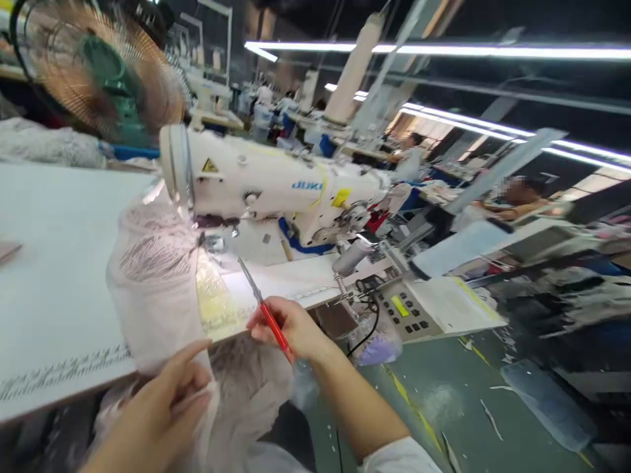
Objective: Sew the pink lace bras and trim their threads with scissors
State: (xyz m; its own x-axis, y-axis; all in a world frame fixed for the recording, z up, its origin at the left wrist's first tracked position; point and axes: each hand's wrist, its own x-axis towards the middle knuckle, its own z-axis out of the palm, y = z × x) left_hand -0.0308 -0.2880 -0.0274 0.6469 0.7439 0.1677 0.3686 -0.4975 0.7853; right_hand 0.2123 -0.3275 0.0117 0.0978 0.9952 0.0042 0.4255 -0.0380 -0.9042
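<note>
Pale pink, gathered fabric [152,289] lies over the table edge, its top at the needle area of a white sewing machine [276,177]. My left hand [162,407] is closed on the fabric's hanging edge, thumb and fingers pinched together. In my right hand [286,325] is a pair of red-handled scissors [266,312], blades pointing up and left toward the machine. The blades look together and are apart from the fabric. More of the fabric hangs below the table, over my lap.
A large fan [101,72] stands at the back left. The white sewing table [59,263] has a printed ruler along its front edge. A control panel [407,309] sits at its right end, beside a grey thread spool [352,256]. Other people work farther back.
</note>
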